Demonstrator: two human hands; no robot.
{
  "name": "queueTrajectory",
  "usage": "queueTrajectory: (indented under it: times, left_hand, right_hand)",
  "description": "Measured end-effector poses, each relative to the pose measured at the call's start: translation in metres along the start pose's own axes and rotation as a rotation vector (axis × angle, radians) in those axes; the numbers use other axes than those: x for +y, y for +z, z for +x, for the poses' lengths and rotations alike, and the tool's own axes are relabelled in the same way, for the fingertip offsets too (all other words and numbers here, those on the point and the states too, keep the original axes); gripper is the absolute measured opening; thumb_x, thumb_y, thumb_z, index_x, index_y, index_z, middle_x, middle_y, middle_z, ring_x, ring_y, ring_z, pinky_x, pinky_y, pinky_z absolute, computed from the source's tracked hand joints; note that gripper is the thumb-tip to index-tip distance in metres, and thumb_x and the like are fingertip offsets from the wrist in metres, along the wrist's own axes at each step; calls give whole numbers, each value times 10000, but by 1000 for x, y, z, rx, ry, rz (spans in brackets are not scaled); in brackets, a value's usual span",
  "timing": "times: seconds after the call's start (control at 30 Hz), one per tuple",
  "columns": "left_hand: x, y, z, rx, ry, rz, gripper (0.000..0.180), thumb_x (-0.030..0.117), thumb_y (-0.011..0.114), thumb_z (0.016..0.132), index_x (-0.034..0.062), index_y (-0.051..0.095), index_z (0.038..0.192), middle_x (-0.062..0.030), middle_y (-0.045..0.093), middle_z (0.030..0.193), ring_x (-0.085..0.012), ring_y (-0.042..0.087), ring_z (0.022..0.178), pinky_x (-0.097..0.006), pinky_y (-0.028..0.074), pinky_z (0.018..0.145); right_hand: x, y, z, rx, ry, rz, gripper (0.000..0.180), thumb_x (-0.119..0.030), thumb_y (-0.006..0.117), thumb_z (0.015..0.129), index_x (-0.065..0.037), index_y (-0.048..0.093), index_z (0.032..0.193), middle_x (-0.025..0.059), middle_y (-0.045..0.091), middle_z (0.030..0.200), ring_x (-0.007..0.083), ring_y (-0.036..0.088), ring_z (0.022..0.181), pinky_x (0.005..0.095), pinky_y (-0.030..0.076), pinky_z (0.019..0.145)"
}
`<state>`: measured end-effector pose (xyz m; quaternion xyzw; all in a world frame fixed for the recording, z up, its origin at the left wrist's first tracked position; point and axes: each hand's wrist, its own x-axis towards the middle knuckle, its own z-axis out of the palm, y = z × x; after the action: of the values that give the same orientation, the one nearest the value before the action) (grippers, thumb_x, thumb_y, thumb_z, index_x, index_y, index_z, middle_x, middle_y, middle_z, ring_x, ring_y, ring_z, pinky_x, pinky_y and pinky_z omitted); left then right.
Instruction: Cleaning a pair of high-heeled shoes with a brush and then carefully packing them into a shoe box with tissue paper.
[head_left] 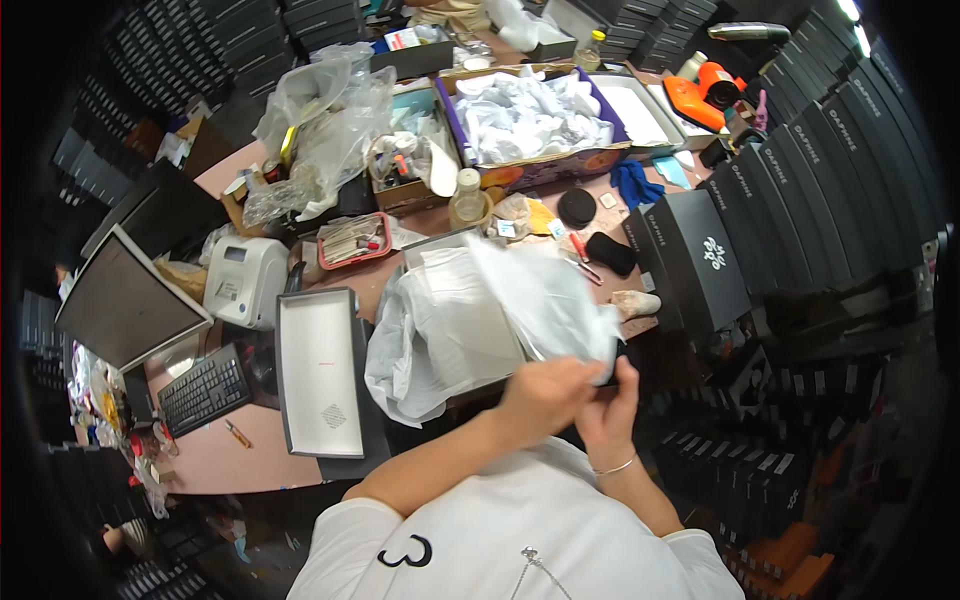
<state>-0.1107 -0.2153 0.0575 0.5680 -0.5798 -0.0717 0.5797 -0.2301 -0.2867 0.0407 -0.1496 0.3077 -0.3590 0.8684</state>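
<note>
- Two hands meet just above the person's chest, close together: the left hand (545, 392) is curled over the top of a small dark thing (612, 362), and the right hand (607, 412) pinches it from below, fingers narrow.
- What the dark thing is cannot be told; most of it is hidden by the fingers and by the thin white sheet (545, 290) that rises from it toward the desk.
- That sheet trails out of an open box (450, 320) full of crumpled white wrapping paper, just beyond the hands.
- Left of that box lies a shallow box lid (320, 370), white inside, beside a keyboard (203, 390) and a small white printer (243, 280).
- To the right stands a row of black boxes (700, 255).
- Judging by the grip, the step in hand is wrapping or unwrapping the dark thing in the sheet.
- A next move would call for keeping the pinch firm while the loose sheet is drawn taut, since it is thin and tears easily.
</note>
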Motion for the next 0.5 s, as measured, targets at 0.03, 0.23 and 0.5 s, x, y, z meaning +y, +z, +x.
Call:
queueTrajectory:
  times: [0.03, 0.23, 0.5]
  left_hand:
    - [7, 11, 5, -22, 76, -4, 395, 30, 685, 724, 42, 617, 1112, -91, 573, 751, -265, 586, 624, -353, 467, 538]
    - [-10, 31, -16, -86, -81, -133, 353, 22, 666, 749, 48, 617, 1098, -82, 547, 751, -259, 578, 630, -357, 464, 546]
    - [-25, 32, -14, -147, -182, -61, 253, 77, 670, 827, 34, 635, 1075, -98, 620, 871, -282, 620, 803, -340, 510, 702]
  right_hand:
    - [14, -28, -3, 30, -120, -214, 373, -312, 579, 921, -58, 544, 1192, 58, 600, 1110, 189, 590, 1015, 333, 513, 852]
    - [-27, -16, 44, -167, 31, 4, 468, -399, 400, 984, -62, 498, 1294, 109, 548, 1298, 266, 545, 1172, 415, 412, 1030]
    - [-15, -102, 146, -342, -108, -1242, 430, -212, 526, 906, -26, 449, 1286, 159, 508, 1252, 304, 534, 1101, 406, 458, 917]
